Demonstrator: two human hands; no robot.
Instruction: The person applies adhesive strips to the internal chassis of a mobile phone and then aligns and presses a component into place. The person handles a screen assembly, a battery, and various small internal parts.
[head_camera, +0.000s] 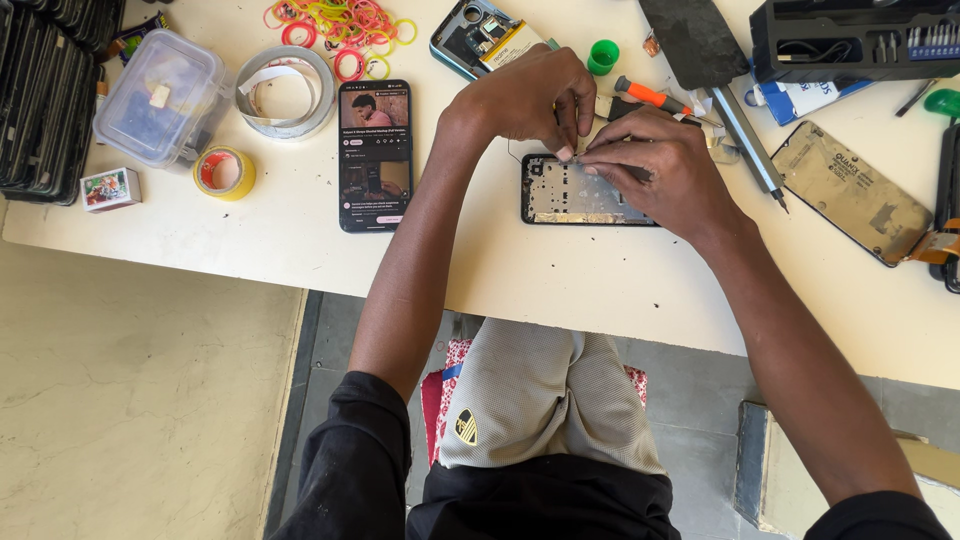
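Head view: an opened phone frame (585, 192), a black-edged rectangle with a dull metallic inner plate, lies flat on the pale, smooth surface (560, 280), near its middle. Both hands meet at the frame's upper edge. The left hand (525, 95) is arched over it, fingers (566, 140) curled down with the tips pressed to the top rim. The right hand (665, 170) rests across the frame's right half, fingers pinched closed on something thin and dark at the rim; what it is cannot be told.

Just beside the frame on the left lies a lit smartphone (374, 154), glossy black, screen up. Behind the hands are an orange-handled screwdriver (652, 97), a small green cap (603, 56) and a second opened handset (483, 38) with teal edging. To the right lies a slim grey metal tool (752, 142) and a scuffed gold back panel (852, 190). Farther left: a yellow tape roll (225, 173), a white tape ring (288, 92), a clear plastic lidded box (160, 97), and loose coloured rubber bands (340, 28).
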